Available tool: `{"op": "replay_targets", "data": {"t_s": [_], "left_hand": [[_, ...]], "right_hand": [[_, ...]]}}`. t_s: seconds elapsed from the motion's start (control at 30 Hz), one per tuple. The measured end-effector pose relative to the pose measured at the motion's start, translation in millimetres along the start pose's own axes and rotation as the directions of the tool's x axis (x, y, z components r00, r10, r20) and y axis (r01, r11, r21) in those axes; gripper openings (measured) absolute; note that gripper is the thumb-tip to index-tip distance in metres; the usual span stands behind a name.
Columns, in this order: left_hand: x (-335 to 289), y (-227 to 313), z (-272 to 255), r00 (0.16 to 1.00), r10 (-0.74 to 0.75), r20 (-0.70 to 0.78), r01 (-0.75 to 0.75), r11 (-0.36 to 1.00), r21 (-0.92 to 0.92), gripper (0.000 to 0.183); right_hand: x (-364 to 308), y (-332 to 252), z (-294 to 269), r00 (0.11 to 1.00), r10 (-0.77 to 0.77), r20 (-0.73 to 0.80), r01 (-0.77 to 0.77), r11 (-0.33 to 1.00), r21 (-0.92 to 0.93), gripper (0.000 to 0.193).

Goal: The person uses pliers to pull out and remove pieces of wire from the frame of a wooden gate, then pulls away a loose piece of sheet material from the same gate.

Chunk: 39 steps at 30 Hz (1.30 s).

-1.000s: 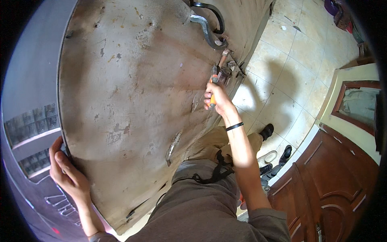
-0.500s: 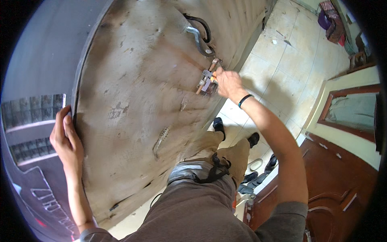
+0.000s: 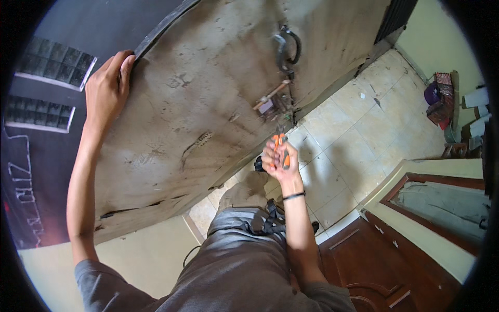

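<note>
A person works at a worn metal door, one hand at its edge and the other gripping a pair of orange-handled pliers. The left hand, reaching far forward, is partly curled on the door's edge and has hold of it; some fingertips are hidden, so how tightly it grips cannot be told.

The right hand, with a black wristband just behind it, is turned palm up, fingers folded around the pliers and thumb along one handle. The tool points forward from that hand, tip near a sliding bolt and its small plate, ahead and slightly left. The tip appears apart from both; whether its jaws are parted is too small to tell. Farther ahead of the right hand, beyond the bolt, is a curved handle, slightly blurred.

The step in hand looks like steadying the door with the left hand while the pliers are held ready beside the bolt. A move onto the bolt would call for turning the right wrist, bringing the tip forward and left, and keeping the left hand's hold firm.
</note>
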State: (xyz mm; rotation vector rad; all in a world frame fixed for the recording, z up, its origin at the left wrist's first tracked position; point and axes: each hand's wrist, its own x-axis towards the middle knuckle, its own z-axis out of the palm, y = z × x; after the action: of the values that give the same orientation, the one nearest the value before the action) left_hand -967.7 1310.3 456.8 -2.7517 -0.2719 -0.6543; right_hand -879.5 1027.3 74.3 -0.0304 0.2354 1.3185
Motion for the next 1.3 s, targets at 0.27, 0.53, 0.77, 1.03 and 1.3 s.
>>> {"op": "replay_targets", "data": {"t_s": [0.27,0.53,0.77,1.03,1.3], "left_hand": [[-4,-17,-4,0.991,-0.112,0.079,0.116,0.992,-0.052,0.030],[-7,-7,-3,0.978,0.087,-0.188,-0.094,0.995,-0.025,0.025],[-33,82,-5,0.825,-0.067,-0.562,-0.157,0.927,-0.341,0.024],[-99,268,61,0.796,0.193,0.574,0.605,-0.216,-0.766,0.055],[-103,312,76,0.691,0.114,0.714,0.630,-0.580,-0.517,0.037]], "right_hand": [[-165,-11,35,0.983,-0.089,-0.160,0.051,0.972,-0.228,0.011],[-218,3,76,0.987,-0.160,0.002,0.155,0.952,-0.264,0.021],[-234,20,113,0.990,-0.133,-0.039,0.104,0.896,-0.432,0.025],[-249,43,156,0.985,-0.136,-0.105,0.056,0.833,-0.551,0.029],[-248,45,135,0.989,-0.084,-0.122,-0.004,0.808,-0.589,0.044]]}}
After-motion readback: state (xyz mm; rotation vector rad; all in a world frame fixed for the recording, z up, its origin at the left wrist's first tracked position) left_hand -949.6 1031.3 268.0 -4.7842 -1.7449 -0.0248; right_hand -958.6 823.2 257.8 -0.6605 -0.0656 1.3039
